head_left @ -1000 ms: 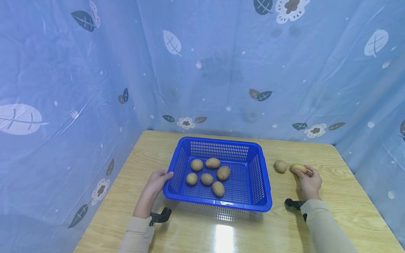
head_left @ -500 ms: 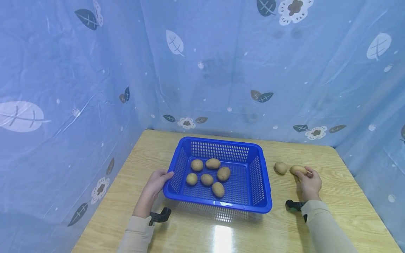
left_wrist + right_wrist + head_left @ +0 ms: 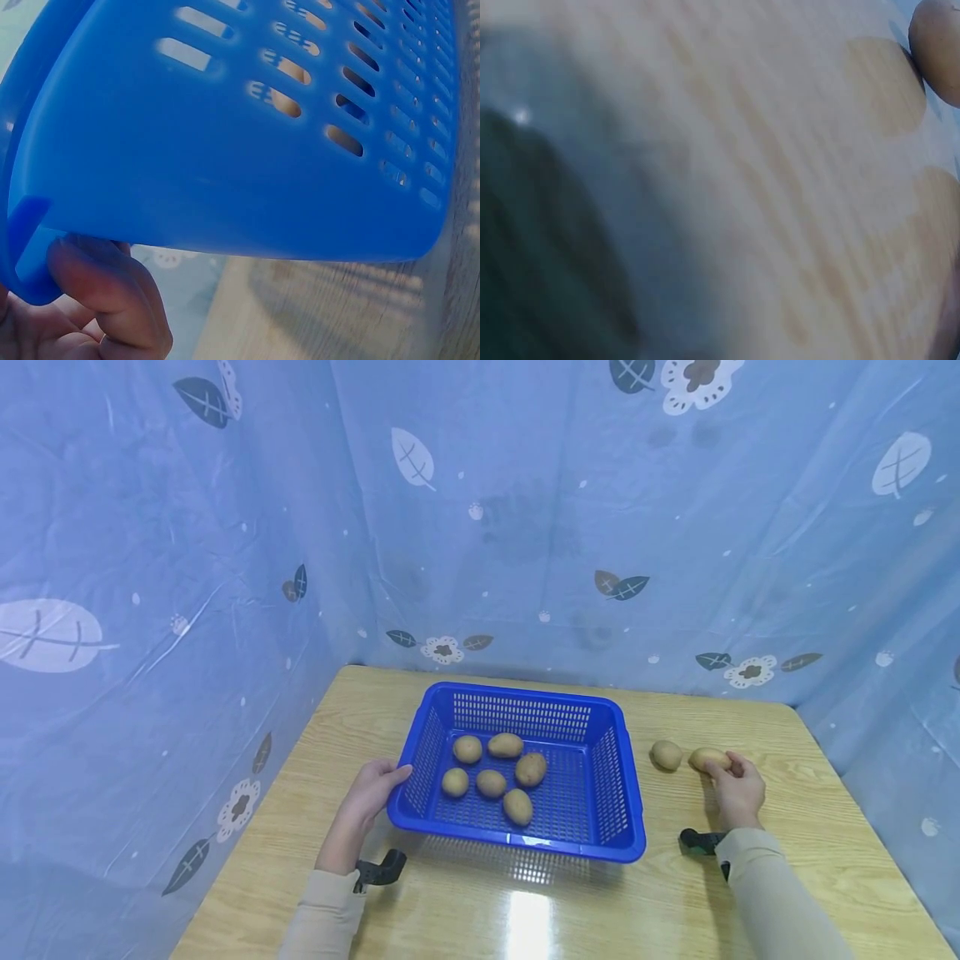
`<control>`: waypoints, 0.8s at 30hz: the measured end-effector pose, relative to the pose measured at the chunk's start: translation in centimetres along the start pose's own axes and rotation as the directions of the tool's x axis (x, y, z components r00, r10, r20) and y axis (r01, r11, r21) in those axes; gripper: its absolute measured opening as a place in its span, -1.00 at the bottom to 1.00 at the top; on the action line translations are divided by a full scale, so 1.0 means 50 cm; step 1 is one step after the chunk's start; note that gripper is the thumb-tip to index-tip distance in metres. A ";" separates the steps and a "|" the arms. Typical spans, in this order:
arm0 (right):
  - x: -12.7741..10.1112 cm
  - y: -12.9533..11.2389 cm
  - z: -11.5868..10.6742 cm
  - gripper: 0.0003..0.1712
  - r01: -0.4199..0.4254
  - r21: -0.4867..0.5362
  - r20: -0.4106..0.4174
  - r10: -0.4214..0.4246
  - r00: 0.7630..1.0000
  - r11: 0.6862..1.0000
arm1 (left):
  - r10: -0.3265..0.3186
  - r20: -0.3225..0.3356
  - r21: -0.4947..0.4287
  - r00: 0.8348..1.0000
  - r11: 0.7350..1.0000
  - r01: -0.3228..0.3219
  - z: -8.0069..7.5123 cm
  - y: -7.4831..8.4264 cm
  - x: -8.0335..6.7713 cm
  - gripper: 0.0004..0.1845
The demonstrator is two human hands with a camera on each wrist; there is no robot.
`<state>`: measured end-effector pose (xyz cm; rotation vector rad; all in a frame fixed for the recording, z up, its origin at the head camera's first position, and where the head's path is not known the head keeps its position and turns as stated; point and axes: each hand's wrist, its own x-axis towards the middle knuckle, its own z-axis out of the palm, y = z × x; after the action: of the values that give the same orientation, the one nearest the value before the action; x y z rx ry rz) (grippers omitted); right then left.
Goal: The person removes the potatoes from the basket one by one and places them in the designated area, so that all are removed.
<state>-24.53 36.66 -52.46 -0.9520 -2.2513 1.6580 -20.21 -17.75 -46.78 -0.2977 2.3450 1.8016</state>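
While right hand (image 3: 740, 792) pinches a potato (image 3: 707, 757), hiding one end | left hand (image 3: 369, 792) grips basket rim (image 3: 480, 835) | right-wrist view blurred

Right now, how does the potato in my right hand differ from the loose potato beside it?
The gripped potato looks elongated, while the loose potato looks rounder. The gripped potato is a paler yellow; the loose potato is a duller brown. Your right hand grips the first, while nothing grips the loose potato, which is nearer the blue plastic basket. Both are outside the basket, to its right.
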 end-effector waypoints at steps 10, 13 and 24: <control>-0.002 0.006 0.000 -0.22 0.076 -0.059 0.022 -0.074 0.997 0.995 | 0.008 0.001 -0.005 1.000 1.000 -0.008 0.001 -0.001 0.000 -0.66; -0.004 0.004 -0.002 -0.21 0.085 -0.068 0.033 -0.083 0.996 0.994 | 0.007 0.003 -0.018 1.000 1.000 -0.007 0.001 -0.002 0.001 -0.65; -0.003 -0.002 -0.010 -0.21 0.082 -0.078 0.043 -0.078 0.996 0.994 | -0.010 -0.007 -0.016 1.000 1.000 0.010 0.001 -0.001 0.000 -0.65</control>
<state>-24.20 36.96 -52.18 -0.8409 -2.3651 1.5782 -20.18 -17.69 -46.83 -0.3173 2.3301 1.8191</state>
